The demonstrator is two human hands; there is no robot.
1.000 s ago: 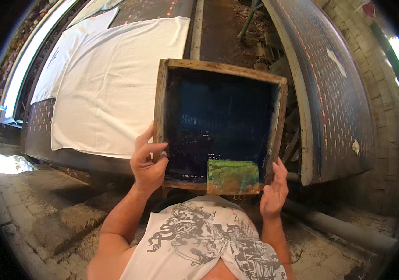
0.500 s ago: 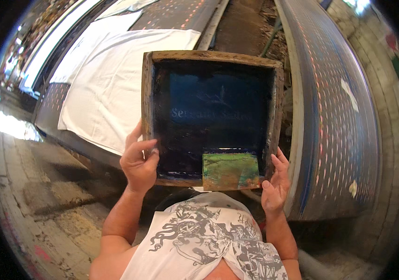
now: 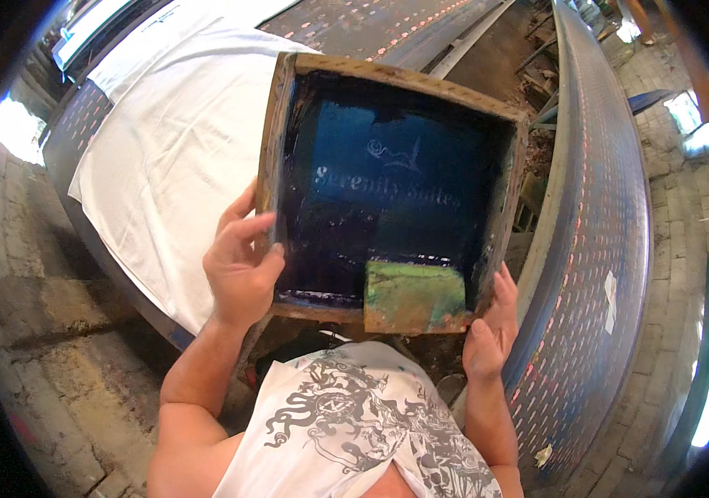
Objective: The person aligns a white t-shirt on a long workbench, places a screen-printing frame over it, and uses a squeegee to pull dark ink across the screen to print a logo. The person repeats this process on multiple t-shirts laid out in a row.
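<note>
Between my hands is a wooden-framed printing screen [image 3: 404, 224], its dark blue mesh bearing a pale bird-like design and lettering. My left hand [image 3: 245, 267] grips the left side rail, thumb and fingers on the frame. Around the lower right corner my right hand [image 3: 491, 328] is closed, thumb in front and fingers along the outer side. A green, paint-stained squeegee-like board [image 3: 416, 297] rests inside the screen at its lower edge. The screen is held up in front of my chest, slightly tilted down to the right.
To the left, white cloth [image 3: 163, 149] lies flat over a long printing table [image 3: 354, 29] with orange marks. Another long, speckled table [image 3: 591, 274] runs along the right, with small scraps on it. Debris lies in the gap between them. Paved floor [image 3: 31, 332] shows at both sides.
The screen has tilted clockwise, its left side rising, and its design shows more clearly. My view has turned left, so the tables appear shifted. Both hands keep their hold.
</note>
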